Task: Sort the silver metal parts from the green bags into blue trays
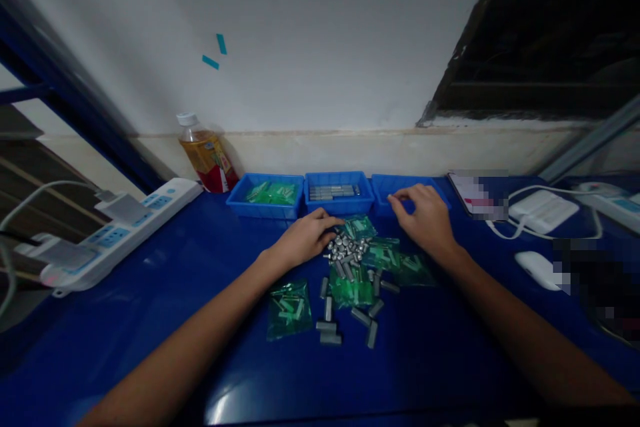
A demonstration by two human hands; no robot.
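Observation:
My left hand (313,237) reaches in from the left to the edge of a pile of short shiny metal fittings (346,248). Its thumb and index finger are apart at the pile, with nothing visible between them. Over the front of the right blue bin (380,185) is my right hand (425,213), thumb and forefinger pinched together; whatever they hold is too small to make out. Around the pile lie green plastic packets with small parts (383,255), another such packet (289,310) to the left, and several grey metal bars (327,327) in front.
A blue bin of green packets (265,212) and a middle blue bin (340,205) with metal rods stand against the wall. A drink bottle (207,153) and power strip (120,230) are left. A phone (465,193), white charger (544,210) and white case (539,269) lie right.

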